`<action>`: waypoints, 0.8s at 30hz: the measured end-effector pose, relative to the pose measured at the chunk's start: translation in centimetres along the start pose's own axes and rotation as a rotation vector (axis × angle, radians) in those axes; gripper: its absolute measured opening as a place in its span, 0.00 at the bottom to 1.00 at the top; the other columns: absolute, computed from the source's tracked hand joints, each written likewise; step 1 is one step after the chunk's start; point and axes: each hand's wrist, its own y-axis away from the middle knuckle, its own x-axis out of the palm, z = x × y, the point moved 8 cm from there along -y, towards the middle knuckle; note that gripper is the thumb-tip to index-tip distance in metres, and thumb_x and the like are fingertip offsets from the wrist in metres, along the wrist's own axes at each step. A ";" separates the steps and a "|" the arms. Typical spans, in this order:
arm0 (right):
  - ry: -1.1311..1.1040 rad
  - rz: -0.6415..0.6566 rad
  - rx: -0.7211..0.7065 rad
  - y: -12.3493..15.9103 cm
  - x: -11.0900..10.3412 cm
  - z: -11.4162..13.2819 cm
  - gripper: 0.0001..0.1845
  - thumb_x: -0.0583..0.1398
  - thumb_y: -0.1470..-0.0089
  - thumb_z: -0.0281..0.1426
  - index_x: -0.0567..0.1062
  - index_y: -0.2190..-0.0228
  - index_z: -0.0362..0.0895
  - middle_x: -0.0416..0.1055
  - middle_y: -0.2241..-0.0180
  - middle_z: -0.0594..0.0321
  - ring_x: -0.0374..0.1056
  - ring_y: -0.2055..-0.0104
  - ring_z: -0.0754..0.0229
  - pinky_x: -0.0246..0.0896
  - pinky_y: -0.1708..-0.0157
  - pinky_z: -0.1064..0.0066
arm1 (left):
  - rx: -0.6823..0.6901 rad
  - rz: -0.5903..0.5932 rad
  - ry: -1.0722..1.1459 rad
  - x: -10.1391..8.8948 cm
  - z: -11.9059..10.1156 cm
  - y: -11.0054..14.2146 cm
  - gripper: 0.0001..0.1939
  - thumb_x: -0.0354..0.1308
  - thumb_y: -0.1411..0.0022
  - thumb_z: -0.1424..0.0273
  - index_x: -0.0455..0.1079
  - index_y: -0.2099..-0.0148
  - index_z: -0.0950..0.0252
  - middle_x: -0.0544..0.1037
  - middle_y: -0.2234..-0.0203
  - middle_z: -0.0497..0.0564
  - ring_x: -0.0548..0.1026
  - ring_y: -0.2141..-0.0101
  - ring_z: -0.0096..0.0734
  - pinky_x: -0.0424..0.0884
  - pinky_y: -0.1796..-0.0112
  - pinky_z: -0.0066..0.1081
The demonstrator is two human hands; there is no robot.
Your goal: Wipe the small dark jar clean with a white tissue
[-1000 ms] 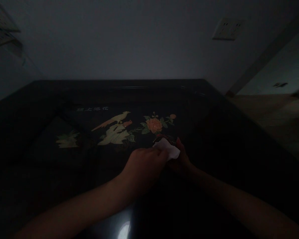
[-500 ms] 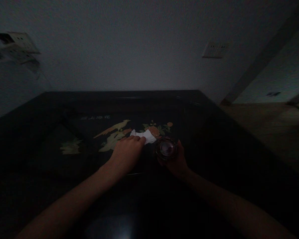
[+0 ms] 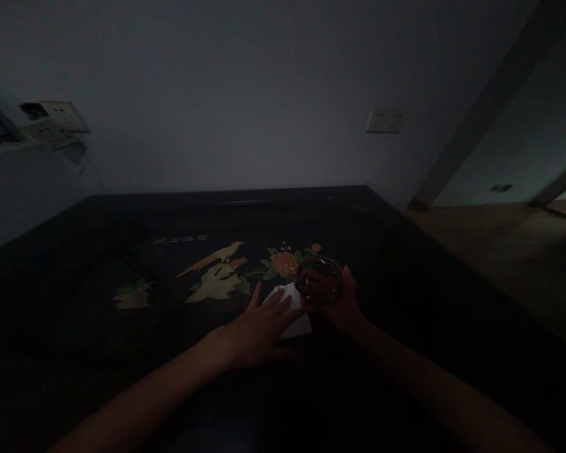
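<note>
While the right hand (image 3: 344, 305) grips one dark glass vessel (image 3: 318, 280), the left hand (image 3: 258, 333), fingers spread, partly covers one white tissue (image 3: 300, 325) at the vessel's near left; farther left of the vessel, one inlaid bird (image 3: 219, 254) decorates the desk (image 3: 405, 283).

Scene is very dim; wall (image 3: 226, 100) reads flat grey; black tabletop (image 3: 396, 308) sinks into shadow at lower right; faint glints on glass vessel (image 3: 318, 281); left hand (image 3: 259, 330) looks soft, possibly motion blur; edges stretch wide-angle.

Tissue (image 3: 299, 324) just left of glass vessel (image 3: 318, 279)
</note>
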 end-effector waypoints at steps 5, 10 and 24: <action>0.031 -0.054 -0.093 -0.3 -0.5 0.6 0.30 0.52 0.51 0.57 0.72 0.60 0.48 0.75 0.57 0.57 0.70 0.52 0.50 0.65 0.53 0.58 | 0.075 -0.079 0.237 -3.8 -0.2 0.9 0.32 0.51 0.39 0.52 0.54 0.36 0.58 0.58 0.38 0.57 0.55 0.38 0.49 0.44 0.41 0.51; 0.107 0.083 -0.113 0.0 1.2 2.2 0.31 0.58 0.52 0.53 0.68 0.51 0.49 0.72 0.53 0.56 0.71 0.56 0.53 0.68 0.60 0.62 | -0.060 -0.413 0.549 -8.1 3.6 1.5 0.17 0.51 0.37 0.59 0.73 0.52 0.58 0.78 0.57 0.52 0.74 0.56 0.41 0.65 0.51 0.39; 0.784 0.241 -0.164 1.7 5.0 3.6 0.30 0.54 0.49 0.56 0.74 0.61 0.43 0.74 0.61 0.55 0.70 0.58 0.53 0.62 0.58 0.63 | -0.151 -0.375 1.596 -0.2 1.5 1.1 0.29 0.64 0.48 0.58 0.65 0.46 0.63 0.72 0.49 0.58 0.68 0.47 0.45 0.60 0.46 0.43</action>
